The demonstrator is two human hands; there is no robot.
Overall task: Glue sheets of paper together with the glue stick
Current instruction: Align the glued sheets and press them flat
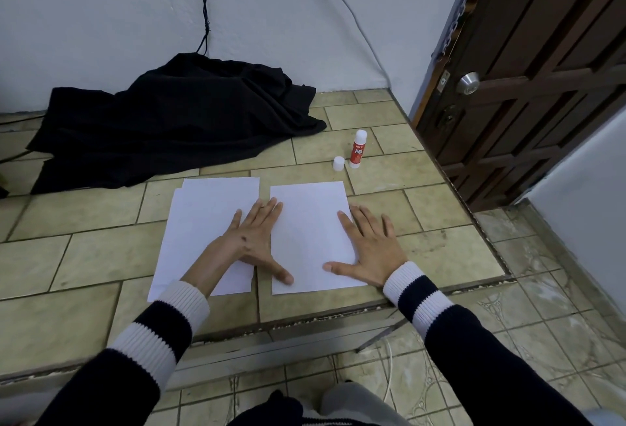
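Two white paper stacks lie side by side on a raised tiled platform. The left paper (200, 222) shows a second sheet peeking out under its top edge. The right paper (308, 222) is a single visible sheet. My left hand (254, 239) lies flat with fingers spread, across the gap, its thumb on the right paper. My right hand (367, 249) lies flat on the right paper's right edge. A red and white glue stick (357, 149) stands upright beyond the right paper, with its white cap (338, 163) off and standing beside it.
A crumpled black cloth (176, 120) covers the platform's far left, with a black cable (203, 2) hanging down the wall above it. A brown door (542, 87) stands at the right. The platform's front edge (305, 319) drops to a lower tiled floor.
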